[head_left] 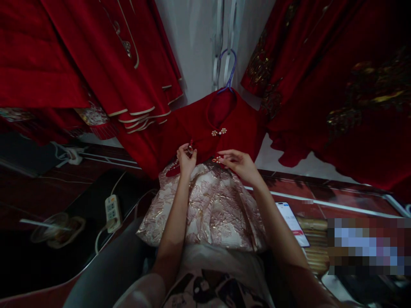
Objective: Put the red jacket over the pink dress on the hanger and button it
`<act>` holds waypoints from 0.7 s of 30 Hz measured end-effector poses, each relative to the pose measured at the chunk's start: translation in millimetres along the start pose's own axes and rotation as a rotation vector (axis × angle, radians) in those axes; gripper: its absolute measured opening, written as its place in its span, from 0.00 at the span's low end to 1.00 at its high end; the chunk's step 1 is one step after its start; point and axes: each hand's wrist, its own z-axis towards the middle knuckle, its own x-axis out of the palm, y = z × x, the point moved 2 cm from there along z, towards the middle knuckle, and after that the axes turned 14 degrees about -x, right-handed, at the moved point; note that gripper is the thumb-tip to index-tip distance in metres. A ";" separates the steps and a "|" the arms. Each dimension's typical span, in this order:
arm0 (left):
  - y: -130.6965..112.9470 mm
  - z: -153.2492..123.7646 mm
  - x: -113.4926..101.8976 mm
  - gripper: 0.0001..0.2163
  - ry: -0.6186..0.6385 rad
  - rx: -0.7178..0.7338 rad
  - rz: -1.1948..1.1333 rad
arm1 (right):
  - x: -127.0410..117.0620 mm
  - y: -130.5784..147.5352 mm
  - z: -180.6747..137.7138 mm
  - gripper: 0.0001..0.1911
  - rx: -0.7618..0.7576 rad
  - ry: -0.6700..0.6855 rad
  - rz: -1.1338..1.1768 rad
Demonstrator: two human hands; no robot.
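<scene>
A red child-sized garment (247,128) with a pale pink and gold brocade skirt (221,209) hangs in front of me, the skirt spread toward my lap. At its neck sits a flower-shaped pearl fastener (219,132), with a second flower-shaped fastener (217,160) lower down. My left hand (187,160) is closed in a pinch on a beaded ornament (190,148) with a red top, beside a bead string (174,164). My right hand (240,164) is at the lower fastener, thumb tip close against it, index finger stretched out and apart from the thumb.
A purple hanger (231,68) holds the garment on a metal rail. Red garments (128,51) hang left, and more with gold decoration (337,94) right. A power strip (113,213) and plastic cup (51,226) are at lower left; a phone (291,223) lies at right.
</scene>
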 end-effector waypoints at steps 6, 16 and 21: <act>-6.2 16.1 7.5 0.10 0.059 0.005 -0.159 | 10.1 -13.5 8.6 0.15 0.003 0.077 -0.069; -16.1 16.3 -9.5 0.15 0.260 -0.305 -0.523 | 69.8 -42.0 76.9 0.12 -0.157 -0.084 -0.017; -23.5 11.1 -11.0 0.18 0.279 -0.317 -0.534 | 74.6 -47.0 77.5 0.11 -0.150 -0.110 -0.034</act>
